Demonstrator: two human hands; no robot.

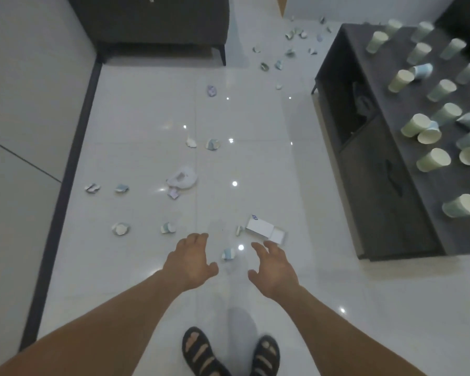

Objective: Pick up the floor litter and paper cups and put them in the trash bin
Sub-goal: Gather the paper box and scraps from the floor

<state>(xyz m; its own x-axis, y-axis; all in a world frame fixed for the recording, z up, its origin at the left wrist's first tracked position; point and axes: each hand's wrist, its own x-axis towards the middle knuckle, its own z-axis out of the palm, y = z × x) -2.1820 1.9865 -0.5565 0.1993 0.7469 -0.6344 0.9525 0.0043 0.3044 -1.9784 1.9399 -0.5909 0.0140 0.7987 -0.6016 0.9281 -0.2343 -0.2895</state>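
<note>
Crumpled paper scraps lie scattered over the glossy white floor; one small scrap (228,253) sits between my hands. My left hand (190,260) and my right hand (273,264) hover above the floor with relaxed, spread fingers, holding nothing. A white box (265,229) lies just beyond my right hand, and a white plastic bag (182,178) lies farther out. Several paper cups (433,158), green and blue, stand or lie tipped on the dark cabinet (385,191) at the right. No trash bin is in view.
A dark sofa (158,25) stands at the far end, with more scraps (291,35) on the floor to its right. A white wall with a dark baseboard (65,169) runs along the left. My sandalled feet (228,354) are at the bottom.
</note>
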